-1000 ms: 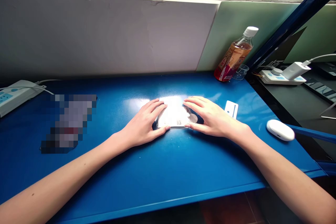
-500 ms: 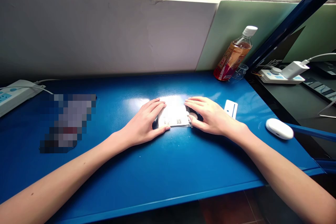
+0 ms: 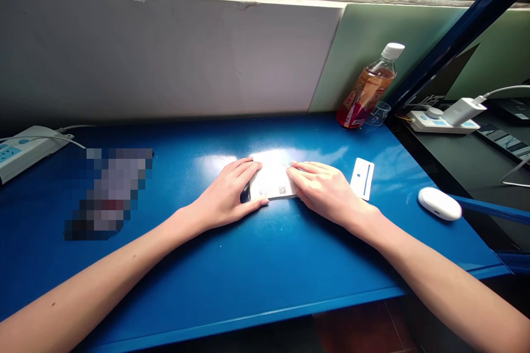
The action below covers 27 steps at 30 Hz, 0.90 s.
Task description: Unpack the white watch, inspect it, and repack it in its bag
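Observation:
A flat white rectangular packet (image 3: 271, 181) with small printed codes lies on the blue tabletop, washed out by glare on its upper part. Around its left end, my left hand (image 3: 223, 193) is closed, fingers at the far edge and thumb along the near edge. Something dark shows under that palm. My right hand (image 3: 325, 187) covers the packet's right end, its fingers pressed together and its thumb mostly hidden. Just right of this hand is a white card (image 3: 358, 182) with a slot and a small hole.
A rounded white case (image 3: 439, 203) sits near the table's right edge. At the back right stand a drink bottle (image 3: 364, 96) and a clear cup-like piece (image 3: 379, 115). Power strips lie left (image 3: 31, 149) and right (image 3: 439, 123). A blurred-out object (image 3: 118, 190) is on the left.
My right hand has shifted slightly left over the packet's end, its fingers drawn together, hiding the round pale piece there. More of the slotted card shows. My left hand has stayed put.

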Each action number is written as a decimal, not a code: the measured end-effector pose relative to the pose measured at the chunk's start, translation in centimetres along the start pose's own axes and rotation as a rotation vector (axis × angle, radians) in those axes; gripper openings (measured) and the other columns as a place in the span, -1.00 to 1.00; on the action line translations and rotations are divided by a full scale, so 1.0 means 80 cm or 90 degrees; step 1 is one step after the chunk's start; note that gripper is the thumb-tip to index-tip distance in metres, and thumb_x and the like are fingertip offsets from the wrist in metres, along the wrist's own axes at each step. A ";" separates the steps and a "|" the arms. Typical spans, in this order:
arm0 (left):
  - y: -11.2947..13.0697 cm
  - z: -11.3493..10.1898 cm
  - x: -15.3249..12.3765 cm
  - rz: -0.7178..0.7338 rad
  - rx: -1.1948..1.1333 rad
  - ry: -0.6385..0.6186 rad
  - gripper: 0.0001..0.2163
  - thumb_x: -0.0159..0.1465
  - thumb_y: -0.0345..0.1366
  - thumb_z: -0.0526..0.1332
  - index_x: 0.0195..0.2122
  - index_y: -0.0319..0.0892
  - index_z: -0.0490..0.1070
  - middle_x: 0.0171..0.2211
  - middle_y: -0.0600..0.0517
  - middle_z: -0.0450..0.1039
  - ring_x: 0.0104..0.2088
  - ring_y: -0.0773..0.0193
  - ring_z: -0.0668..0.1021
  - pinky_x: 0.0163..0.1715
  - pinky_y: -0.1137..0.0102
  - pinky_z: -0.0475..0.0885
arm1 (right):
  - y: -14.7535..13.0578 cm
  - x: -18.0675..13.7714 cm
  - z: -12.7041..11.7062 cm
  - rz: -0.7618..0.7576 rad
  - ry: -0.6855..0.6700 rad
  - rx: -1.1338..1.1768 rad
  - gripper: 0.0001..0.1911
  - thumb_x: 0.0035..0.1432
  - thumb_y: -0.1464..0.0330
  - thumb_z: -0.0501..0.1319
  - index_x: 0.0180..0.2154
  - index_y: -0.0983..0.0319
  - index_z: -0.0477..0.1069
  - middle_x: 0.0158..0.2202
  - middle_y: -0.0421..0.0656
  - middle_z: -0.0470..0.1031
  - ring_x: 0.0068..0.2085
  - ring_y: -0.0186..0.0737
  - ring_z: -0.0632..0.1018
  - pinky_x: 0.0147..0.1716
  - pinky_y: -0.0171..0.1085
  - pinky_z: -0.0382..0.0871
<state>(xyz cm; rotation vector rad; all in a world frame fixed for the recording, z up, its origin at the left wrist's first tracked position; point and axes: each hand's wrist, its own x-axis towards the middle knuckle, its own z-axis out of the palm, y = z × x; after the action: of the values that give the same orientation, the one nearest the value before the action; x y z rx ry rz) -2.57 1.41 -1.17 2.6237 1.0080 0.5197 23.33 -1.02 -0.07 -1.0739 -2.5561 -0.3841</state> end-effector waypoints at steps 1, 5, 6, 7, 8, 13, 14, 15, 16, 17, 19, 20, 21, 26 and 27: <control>0.000 0.000 0.000 0.000 0.002 -0.001 -0.35 0.32 0.06 0.24 0.29 -0.26 0.20 0.25 -0.30 0.33 0.31 -0.17 0.30 0.26 -0.06 0.27 | -0.001 0.000 0.001 -0.002 0.005 -0.002 -0.72 0.27 0.57 0.07 -0.11 0.42 0.53 -0.10 0.15 0.66 -0.05 0.02 0.67 0.00 -0.13 0.56; 0.000 0.001 0.000 0.001 0.006 -0.003 -0.36 0.32 0.06 0.23 0.28 -0.27 0.20 0.24 -0.29 0.32 0.32 -0.17 0.28 0.27 -0.05 0.26 | -0.002 0.000 0.005 0.022 0.010 0.025 -0.67 0.27 0.59 0.06 -0.02 0.43 0.51 -0.08 0.15 0.65 -0.07 0.00 0.68 0.00 -0.12 0.55; 0.000 0.001 0.001 -0.001 0.005 -0.004 -0.36 0.32 0.06 0.23 0.27 -0.26 0.20 0.24 -0.29 0.33 0.33 -0.17 0.27 0.27 -0.05 0.26 | -0.001 0.000 0.005 0.032 0.006 0.041 -0.66 0.27 0.58 0.06 -0.02 0.41 0.51 -0.07 0.13 0.65 -0.07 0.00 0.68 0.00 -0.11 0.55; 0.001 0.001 0.001 -0.002 0.003 -0.007 -0.37 0.32 0.07 0.23 0.27 -0.26 0.21 0.24 -0.28 0.33 0.33 -0.16 0.26 0.27 -0.05 0.26 | 0.000 0.000 0.005 0.043 0.002 0.061 -0.66 0.26 0.57 0.06 -0.02 0.39 0.52 -0.07 0.12 0.65 -0.07 0.00 0.68 0.00 -0.10 0.55; 0.001 0.000 0.002 -0.004 0.001 -0.010 -0.37 0.31 0.07 0.23 0.26 -0.25 0.21 0.24 -0.27 0.33 0.34 -0.16 0.25 0.28 -0.05 0.26 | 0.001 -0.001 0.006 0.054 0.001 0.084 -0.65 0.25 0.56 0.06 -0.02 0.37 0.52 -0.06 0.11 0.65 -0.05 0.01 0.67 0.00 -0.10 0.55; 0.004 -0.002 0.003 -0.008 -0.007 -0.013 -0.40 0.31 0.02 0.24 0.26 -0.23 0.22 0.24 -0.25 0.33 0.35 -0.17 0.22 0.28 -0.06 0.25 | 0.007 -0.004 0.007 0.169 0.017 0.217 -0.64 0.18 0.54 0.11 -0.04 0.30 0.55 -0.24 -0.03 0.70 -0.25 -0.08 0.70 -0.27 -0.21 0.58; 0.005 -0.002 0.003 -0.009 -0.009 -0.014 -0.40 0.31 0.02 0.24 0.26 -0.22 0.22 0.24 -0.25 0.33 0.35 -0.18 0.23 0.28 -0.07 0.25 | 0.009 -0.005 0.007 0.193 0.019 0.232 -0.63 0.17 0.53 0.12 -0.03 0.28 0.55 -0.27 -0.06 0.70 -0.31 -0.11 0.69 -0.31 -0.23 0.57; 0.005 -0.002 0.003 -0.009 -0.010 -0.014 -0.40 0.31 0.01 0.24 0.26 -0.21 0.22 0.24 -0.25 0.33 0.35 -0.19 0.23 0.27 -0.08 0.26 | 0.011 -0.006 0.008 0.206 0.022 0.242 -0.63 0.15 0.52 0.14 -0.03 0.26 0.55 -0.26 -0.07 0.70 -0.32 -0.12 0.68 -0.32 -0.22 0.57; 0.005 -0.002 0.003 -0.010 -0.010 -0.013 -0.41 0.30 -0.01 0.24 0.26 -0.21 0.22 0.23 -0.25 0.34 0.35 -0.19 0.23 0.27 -0.08 0.26 | 0.013 -0.006 0.008 0.205 0.027 0.246 -0.63 0.15 0.52 0.14 -0.04 0.25 0.56 -0.23 -0.07 0.70 -0.29 -0.11 0.68 -0.29 -0.20 0.57; 0.006 -0.002 0.003 -0.011 -0.010 -0.011 -0.41 0.30 -0.02 0.25 0.26 -0.21 0.22 0.23 -0.26 0.34 0.34 -0.20 0.24 0.27 -0.09 0.26 | 0.016 -0.006 0.008 0.190 0.033 0.247 -0.65 0.14 0.52 0.15 -0.07 0.24 0.57 -0.17 -0.05 0.69 -0.23 -0.08 0.68 -0.23 -0.16 0.58; 0.006 -0.002 0.002 -0.016 -0.006 -0.003 -0.42 0.28 -0.05 0.25 0.25 -0.23 0.22 0.22 -0.27 0.34 0.34 -0.21 0.24 0.27 -0.09 0.27 | 0.022 -0.006 0.007 0.148 0.036 0.242 -0.71 0.15 0.52 0.15 -0.15 0.23 0.59 -0.08 -0.02 0.66 -0.07 -0.01 0.65 -0.09 -0.08 0.56; 0.007 -0.002 0.002 -0.018 -0.003 0.000 -0.42 0.28 -0.06 0.25 0.24 -0.24 0.22 0.22 -0.27 0.34 0.34 -0.21 0.24 0.27 -0.09 0.27 | 0.025 -0.006 0.006 0.132 0.035 0.235 -0.73 0.15 0.51 0.16 -0.19 0.24 0.59 -0.04 -0.01 0.65 -0.01 0.02 0.62 -0.03 -0.04 0.53; 0.007 -0.001 0.002 -0.020 -0.001 0.002 -0.43 0.28 -0.07 0.24 0.23 -0.24 0.22 0.22 -0.28 0.34 0.34 -0.21 0.24 0.27 -0.09 0.26 | 0.028 -0.006 0.005 0.118 0.034 0.228 -0.75 0.14 0.51 0.17 -0.21 0.25 0.59 -0.01 0.02 0.63 0.04 0.05 0.58 0.01 -0.01 0.51; 0.008 -0.002 0.001 -0.020 0.007 0.000 -0.44 0.28 -0.09 0.22 0.22 -0.29 0.21 0.21 -0.29 0.34 0.35 -0.20 0.22 0.29 -0.07 0.25 | 0.036 -0.005 -0.001 0.080 0.009 0.217 -0.82 0.22 0.46 0.20 -0.24 0.23 0.59 -0.12 0.02 0.60 -0.03 0.04 0.54 -0.08 -0.03 0.50; 0.008 -0.002 0.001 -0.021 0.007 -0.001 -0.44 0.28 -0.09 0.22 0.22 -0.29 0.21 0.21 -0.29 0.34 0.35 -0.21 0.22 0.29 -0.07 0.25 | 0.037 -0.005 -0.002 0.074 -0.006 0.223 -0.81 0.25 0.45 0.19 -0.23 0.22 0.59 -0.18 0.00 0.60 -0.09 0.01 0.55 -0.13 -0.06 0.50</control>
<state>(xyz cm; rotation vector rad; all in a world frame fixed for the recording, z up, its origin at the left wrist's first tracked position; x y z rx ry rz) -2.19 1.03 -0.78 2.6121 1.0550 0.5068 25.77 0.68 0.26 -1.0815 -2.4315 0.0970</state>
